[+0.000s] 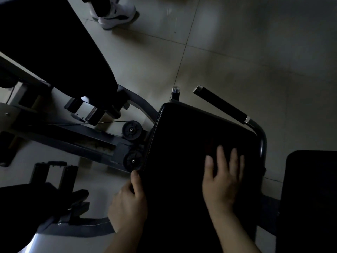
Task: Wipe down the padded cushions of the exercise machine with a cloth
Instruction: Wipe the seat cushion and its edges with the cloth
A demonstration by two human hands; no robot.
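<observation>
A black padded cushion of the exercise machine fills the middle of the head view. My left hand curls around the cushion's left edge, thumb on top. My right hand lies flat on the cushion's right part with its fingers spread. A faint dark reddish patch, possibly the cloth, shows just beyond the fingertips; the scene is too dark to tell its shape. A second black pad stands at the right edge.
A black grip handle and a chrome-capped post rise beyond the cushion. Pulleys and the grey frame lie to the left. Another long black pad spans the upper left. A person's white shoe stands on the tiled floor.
</observation>
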